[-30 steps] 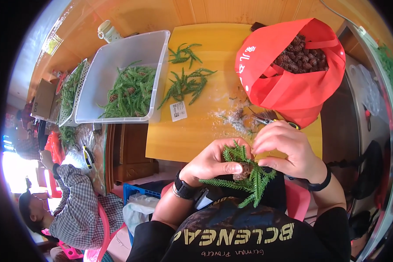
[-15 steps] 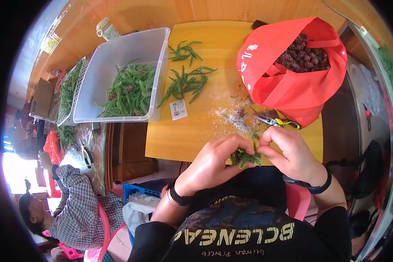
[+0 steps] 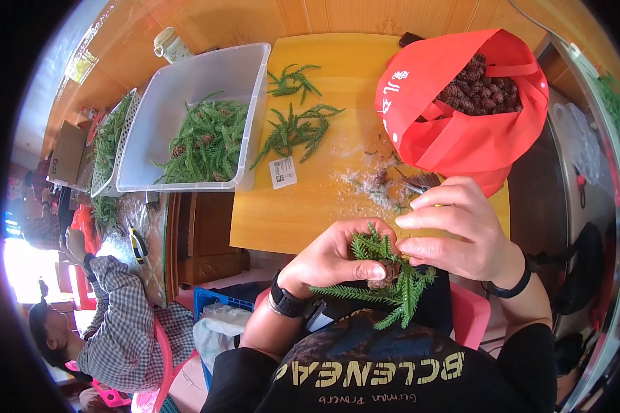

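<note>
My left hand (image 3: 337, 261) is closed around a pine cone (image 3: 386, 274) with green artificial fir sprigs (image 3: 410, 289) fanning out from it, held low in front of my chest. The thumb presses on the cone. Beside it, my right hand (image 3: 461, 234) has its fingers stretched out and apart, the tips close to the sprigs' right side; whether they touch is hard to tell. Yellow-handled pliers on the table are mostly covered by that hand. White flakes (image 3: 372, 189) lie scattered just beyond, and two loose sprig clusters (image 3: 296, 134) (image 3: 294, 80) rest farther back.
A red bag (image 3: 427, 138) full of pine cones (image 3: 486, 93) stands at the back right. On the left, a clear plastic bin (image 3: 141, 158) holds sprigs and cones. A white label (image 3: 282, 172) lies on the yellow table (image 3: 275, 220). A person in a checked shirt (image 3: 127, 303) sits at the left.
The sprig piece has turned and come nearer to me, its branches now spread out downward. My right hand has gone from a pinch to outstretched fingers, now covering the pliers.
</note>
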Tool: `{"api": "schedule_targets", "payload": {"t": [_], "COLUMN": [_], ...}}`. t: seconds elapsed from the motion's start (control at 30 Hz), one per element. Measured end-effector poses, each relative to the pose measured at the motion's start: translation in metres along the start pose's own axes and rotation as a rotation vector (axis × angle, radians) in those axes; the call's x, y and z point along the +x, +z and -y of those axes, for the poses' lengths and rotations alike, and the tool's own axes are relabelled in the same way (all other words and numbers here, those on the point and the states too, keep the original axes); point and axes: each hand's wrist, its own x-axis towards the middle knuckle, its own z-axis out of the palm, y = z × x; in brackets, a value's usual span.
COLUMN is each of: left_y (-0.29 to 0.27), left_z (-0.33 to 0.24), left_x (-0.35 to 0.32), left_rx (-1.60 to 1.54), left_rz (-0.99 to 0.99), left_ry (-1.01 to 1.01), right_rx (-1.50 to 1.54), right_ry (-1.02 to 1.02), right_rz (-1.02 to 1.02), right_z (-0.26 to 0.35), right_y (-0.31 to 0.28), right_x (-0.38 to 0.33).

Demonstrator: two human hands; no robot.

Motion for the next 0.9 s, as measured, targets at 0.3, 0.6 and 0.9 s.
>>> {"api": "schedule_targets", "payload": {"t": [0.3,0.6,0.9], "left_y": [0.008,-0.002,0.003], "left_z": [-0.008,-0.002,-0.001], "left_x": [0.003,-0.004,0.004], "left_rx": [0.821,0.046,0.428], "left_rz": [-0.071,-0.013,-0.029], "left_ry": [0.315,0.024,0.16], "right_rx": [0.021,0.018,-0.046], "right_ry": [0.337,0.123,0.187], "right_rz": [0.166,0.027,0.1], "right_z": [0.01,0.008,0.01], "right_y": [-0.006,-0.009,-0.012], "right_x": [-0.001,0.002,0.002]}}
